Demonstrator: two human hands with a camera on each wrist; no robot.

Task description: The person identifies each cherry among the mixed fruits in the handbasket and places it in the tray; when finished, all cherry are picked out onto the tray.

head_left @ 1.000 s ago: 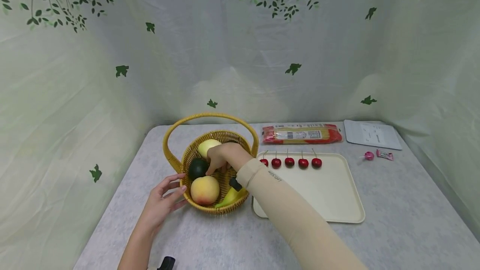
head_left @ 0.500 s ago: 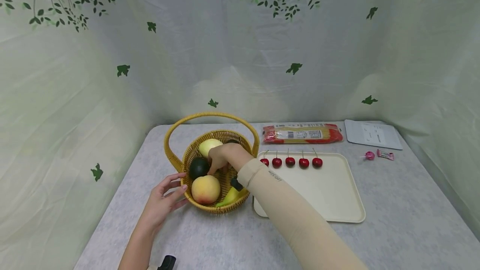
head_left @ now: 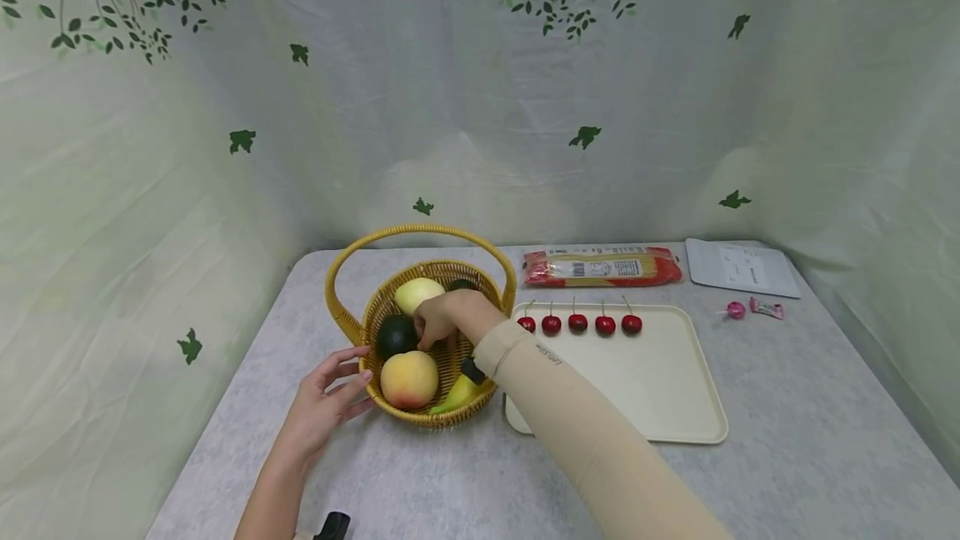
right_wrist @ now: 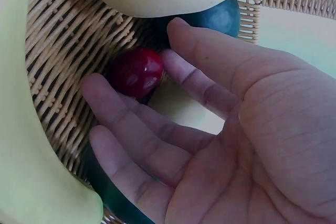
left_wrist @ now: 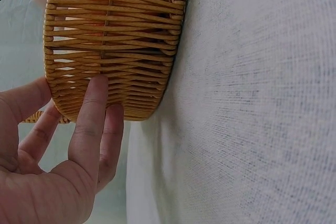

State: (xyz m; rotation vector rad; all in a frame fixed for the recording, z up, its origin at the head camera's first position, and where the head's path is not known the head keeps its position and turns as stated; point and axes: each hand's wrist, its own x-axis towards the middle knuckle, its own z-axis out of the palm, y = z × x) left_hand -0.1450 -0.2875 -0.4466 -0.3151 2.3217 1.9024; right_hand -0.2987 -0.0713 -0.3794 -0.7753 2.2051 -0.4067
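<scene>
Fingertips of my left hand (head_left: 327,394) touch the outer left wall of the yellow wicker basket (head_left: 347,319), fingers spread and fairly straight. My right hand (head_left: 450,315) reaches down into the basket among the fruit. In the right wrist view a dark red cherry (right_wrist: 137,72) lies between its loosely bent fingers; a fingertip seems to touch it, while the thumb stands apart. Around that hand are a peach (head_left: 409,380), a dark green round fruit (head_left: 396,337), a pale yellow-green fruit (head_left: 417,294), a banana (head_left: 459,395) and another dark fruit (head_left: 462,284) behind.
Right of the basket lies a cream tray (head_left: 645,390) with a row of several stemmed cherries (head_left: 577,323). Behind it are a red-and-clear noodle packet (head_left: 603,267) and a silver-grey pouch (head_left: 742,267). A pink lollipop (head_left: 736,310) and a wrapped candy (head_left: 767,308) sit further right.
My right hand shifts slightly inside the basket, with its thumb and fingers drawing a little back from the dark green fruit. The left hand stays against the basket wall.
</scene>
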